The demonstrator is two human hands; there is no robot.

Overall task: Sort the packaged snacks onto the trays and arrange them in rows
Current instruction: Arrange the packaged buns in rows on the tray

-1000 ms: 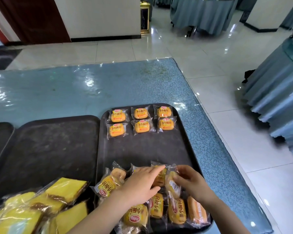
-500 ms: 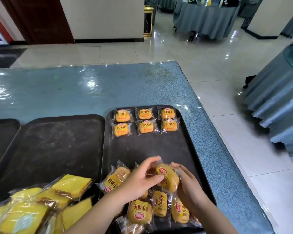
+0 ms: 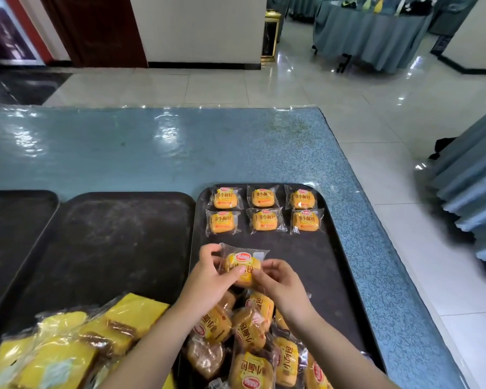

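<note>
Currently, both hands hold one wrapped bun (image 3: pixel 243 266) above the right tray (image 3: pixel 337 265). The left hand (image 3: pixel 208 279) pinches the packet's left edge, thumb on its front; the right hand (image 3: pixel 278 282) pinches its right side. Six buns (image 3: pixel 264 210) (two rows of three) lie at the tray's far end; a loose pile (image 3: pixel 253 341) lies at the near end.

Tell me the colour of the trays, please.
Black; the trays show best in the head view.
</note>
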